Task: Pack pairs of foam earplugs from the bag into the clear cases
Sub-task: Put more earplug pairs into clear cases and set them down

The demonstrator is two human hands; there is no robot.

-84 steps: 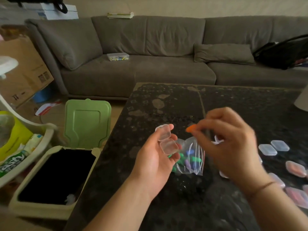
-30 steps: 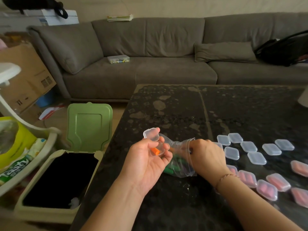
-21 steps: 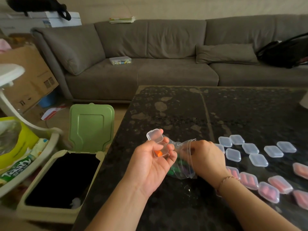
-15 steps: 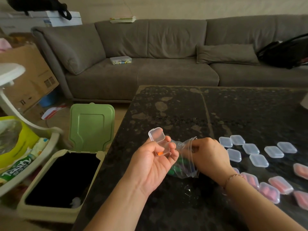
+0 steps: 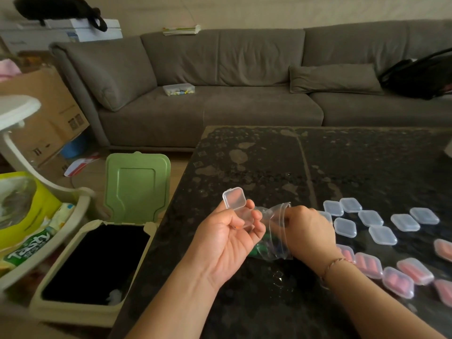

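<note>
Grey sofa point(image 5: 244, 101): biggest thing in my feed, well back from the action, with a small clear box sitting on its seat.
Worktop point(image 5: 269, 162): dark speckled stone, everything for the job sits on it.
Bin point(image 5: 93, 260): on the floor just left of the worktop, green lid flipped up.
Left hand point(image 5: 227, 241): palm up, its grip is closed round the open case point(image 5: 238, 209), thumb and fingers pinching the base while the lid stands up.
Right hand point(image 5: 310, 233): fingers are down inside the mouth of the bag point(image 5: 274, 236). I honestly can't tell whether they've closed on a plug or are only feeling around, since the plastic and knuckles hide the tips.
Bag: clear zip type, lying on the worktop between my two hands, green and bluish earplugs point(image 5: 258, 250) showing through at the bottom.
Filled cases point(image 5: 367, 265): row with pink plugs along the near right.
Empty cases point(image 5: 381, 234): shut, clustered just beyond that row.
Orange plug: I see only a sliver of orange under my left fingers, so one may be in the case already.
How I'd do it: fish out a matching plug, keep the case level and close to the bag mouth, then press the lid shut.
</note>
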